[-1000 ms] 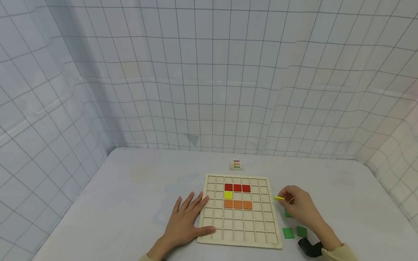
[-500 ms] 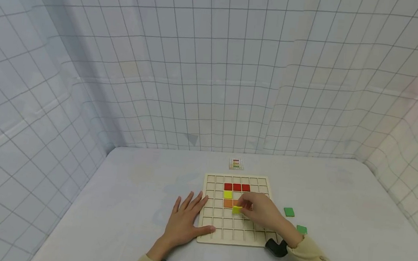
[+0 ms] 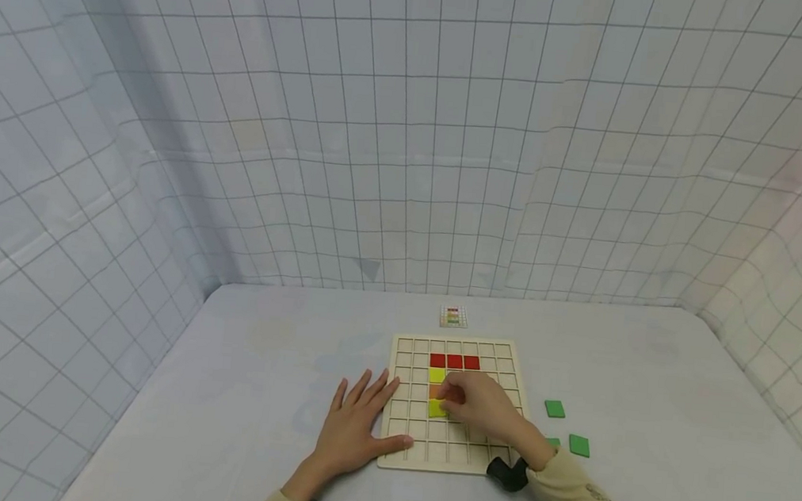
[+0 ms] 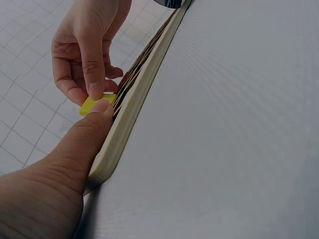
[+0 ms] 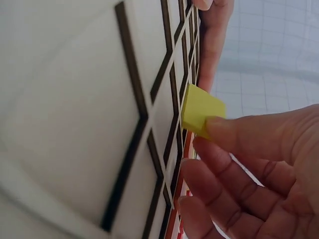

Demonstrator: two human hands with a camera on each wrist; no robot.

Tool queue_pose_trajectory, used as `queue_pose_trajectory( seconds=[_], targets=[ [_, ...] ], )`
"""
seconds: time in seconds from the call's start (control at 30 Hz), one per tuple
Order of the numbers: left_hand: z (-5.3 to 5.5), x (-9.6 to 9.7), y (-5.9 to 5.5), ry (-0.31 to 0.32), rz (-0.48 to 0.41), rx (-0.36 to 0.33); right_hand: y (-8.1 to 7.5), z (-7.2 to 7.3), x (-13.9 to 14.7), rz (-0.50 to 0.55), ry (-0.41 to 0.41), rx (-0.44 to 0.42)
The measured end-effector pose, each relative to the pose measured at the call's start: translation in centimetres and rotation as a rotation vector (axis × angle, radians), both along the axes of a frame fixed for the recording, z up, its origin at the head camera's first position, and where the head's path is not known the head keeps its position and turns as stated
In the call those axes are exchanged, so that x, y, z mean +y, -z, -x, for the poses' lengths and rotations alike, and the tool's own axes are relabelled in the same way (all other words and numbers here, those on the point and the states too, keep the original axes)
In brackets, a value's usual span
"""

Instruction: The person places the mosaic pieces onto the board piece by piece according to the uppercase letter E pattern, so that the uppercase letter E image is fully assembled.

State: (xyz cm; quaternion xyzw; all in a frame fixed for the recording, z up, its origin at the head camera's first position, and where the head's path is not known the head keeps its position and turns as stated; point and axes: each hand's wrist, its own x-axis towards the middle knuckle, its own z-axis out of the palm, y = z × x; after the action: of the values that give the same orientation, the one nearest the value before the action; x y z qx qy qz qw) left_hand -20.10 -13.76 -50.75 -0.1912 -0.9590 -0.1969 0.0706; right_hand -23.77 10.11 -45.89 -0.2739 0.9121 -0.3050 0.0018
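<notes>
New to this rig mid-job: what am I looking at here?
No robot here: these are a person's left hand and right hand. The head camera looks forward and down; each wrist camera watches its own hand. On the white surface lies a gridded board, bearing red tiles, an orange tile and a yellow tile. A small card lies beyond it, green tiles right of the board. The left hand rests on the board's left edge; the right hand pinches another yellow tile.
</notes>
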Motion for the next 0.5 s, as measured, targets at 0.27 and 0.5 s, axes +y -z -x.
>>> queue_pose_trajectory(
  seconds=[0.27,0.5],
  targets=[
    [0.04,0.0,0.15,-0.004,0.008,0.0,-0.02,-0.4,-0.01,-0.016,-0.028,0.021],
    [-0.08,-0.01,0.07,0.005,0.0,0.011,-0.18,-0.94,-0.1,-0.083,-0.02,0.072]
  ],
)
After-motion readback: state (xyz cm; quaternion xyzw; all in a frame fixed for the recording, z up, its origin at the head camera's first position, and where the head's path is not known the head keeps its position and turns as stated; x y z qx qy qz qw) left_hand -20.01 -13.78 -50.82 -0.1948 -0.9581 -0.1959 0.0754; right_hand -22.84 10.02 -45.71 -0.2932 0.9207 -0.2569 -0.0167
